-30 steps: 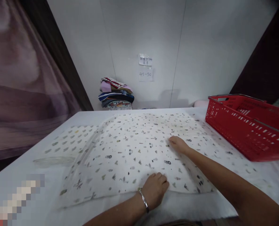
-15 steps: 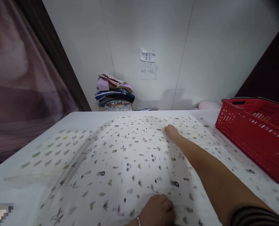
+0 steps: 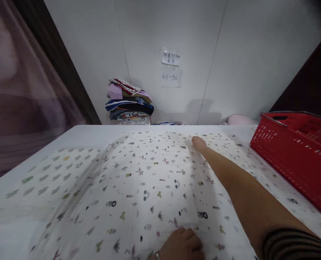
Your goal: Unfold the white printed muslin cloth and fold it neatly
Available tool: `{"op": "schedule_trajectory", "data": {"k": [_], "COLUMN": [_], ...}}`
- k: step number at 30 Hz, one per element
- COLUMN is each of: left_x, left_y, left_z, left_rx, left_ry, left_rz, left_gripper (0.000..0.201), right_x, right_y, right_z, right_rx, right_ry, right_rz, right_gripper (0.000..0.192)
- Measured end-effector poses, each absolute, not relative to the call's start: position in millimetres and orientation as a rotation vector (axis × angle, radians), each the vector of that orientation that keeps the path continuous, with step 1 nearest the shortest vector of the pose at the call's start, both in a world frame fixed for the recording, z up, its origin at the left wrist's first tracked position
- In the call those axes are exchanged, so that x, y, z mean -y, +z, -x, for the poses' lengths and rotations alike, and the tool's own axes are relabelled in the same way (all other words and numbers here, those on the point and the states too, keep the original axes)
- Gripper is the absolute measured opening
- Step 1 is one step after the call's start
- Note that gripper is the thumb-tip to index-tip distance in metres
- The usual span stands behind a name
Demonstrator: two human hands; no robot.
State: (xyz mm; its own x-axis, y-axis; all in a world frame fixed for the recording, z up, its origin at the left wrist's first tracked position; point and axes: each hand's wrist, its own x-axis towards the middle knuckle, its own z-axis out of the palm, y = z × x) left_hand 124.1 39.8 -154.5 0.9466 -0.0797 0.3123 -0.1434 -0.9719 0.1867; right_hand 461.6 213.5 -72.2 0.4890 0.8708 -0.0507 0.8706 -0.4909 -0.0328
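A white cloth [image 3: 155,180] with small printed rainbows, leaves and palm trees lies spread over the table, with soft creases. My right hand [image 3: 199,143] reaches across it to near its far edge, fingers closed on the fabric. Close to me, at the bottom of the view, my left hand [image 3: 180,245] rests on the same cloth, its fingers curled in against it; a band circles that wrist. The fingertips of both hands are partly hidden. Left of the creased strip is cloth with a grey cloud-like print [image 3: 50,177].
A red plastic basket [image 3: 293,155] with a metal handle stands at the right, beside the cloth. Folded fabrics [image 3: 130,103] are stacked behind the table's far edge. A pink rounded item [image 3: 240,120] sits back right. A curtain [image 3: 27,97] hangs at left.
My right hand has shifted slightly away from me, toward the cloth's far edge. My left hand stays nearly in place. The view has moved a little.
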Motion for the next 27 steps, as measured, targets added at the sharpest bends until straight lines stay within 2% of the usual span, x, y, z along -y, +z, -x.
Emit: {"op": "schedule_trajectory", "data": {"k": [8,21,27], "left_x": [-41,-43,-42], "left_y": [-176,-173,-172], "left_z": [-127,-129,-130], "left_rx": [0.065,0.086,0.166], "left_ry": [0.547,0.459,0.604], "left_rz": [-2.8,-2.849,-2.889], "left_gripper": [0.026,0.023,0.021], "right_x": [-227,-231,-239], "right_y": [-83,-80,-74], "right_z": [-475,-470,-471], "right_rx": [1.681,1.89,1.824], "right_ry": [0.184,-0.013,-0.094], "right_rz": [2.718,2.738,2.719], "right_gripper": [0.023,0.026,0.032]}}
